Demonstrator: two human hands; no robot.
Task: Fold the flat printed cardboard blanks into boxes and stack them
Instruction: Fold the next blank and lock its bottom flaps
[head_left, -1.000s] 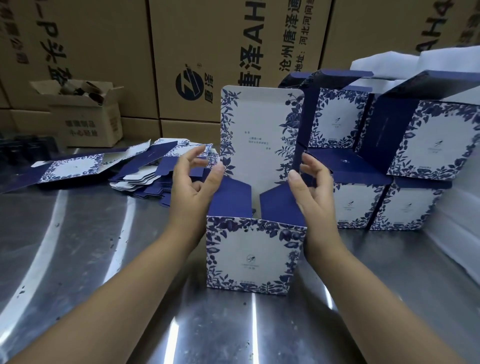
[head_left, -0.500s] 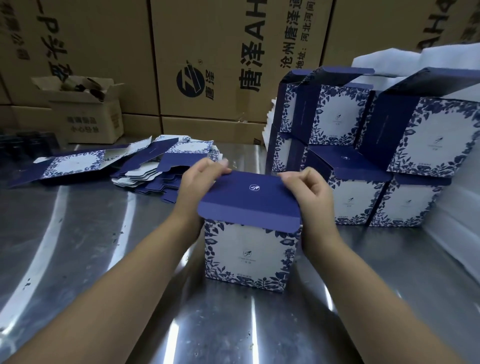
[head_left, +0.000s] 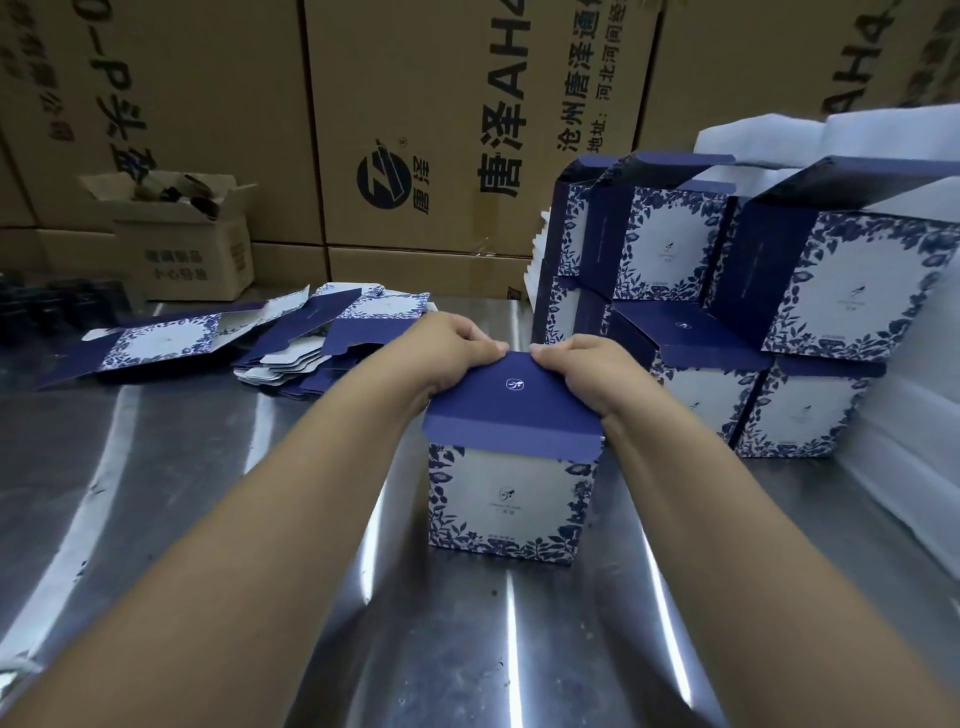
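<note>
A blue-and-white floral box (head_left: 506, 506) stands upright on the steel table in front of me, its dark blue lid (head_left: 511, 402) folded down over the top. My left hand (head_left: 452, 345) and my right hand (head_left: 592, 369) both have curled fingers on the lid's far edge, the fingertips almost meeting. A loose pile of flat printed blanks (head_left: 317, 345) lies to the left behind my left hand. Several folded boxes (head_left: 727, 306) stand stacked in two tiers at the right.
Large brown shipping cartons (head_left: 441, 130) wall off the back. A small open carton (head_left: 182, 244) sits at the back left. White foam sheets (head_left: 914, 410) lie along the right edge behind and beside the stack. The steel tabletop (head_left: 208, 493) reflects light.
The tall white lid flap, upright a second ago, has been folded down over the box. Both hands moved from the side flaps to the lid's far edge and closer together.
</note>
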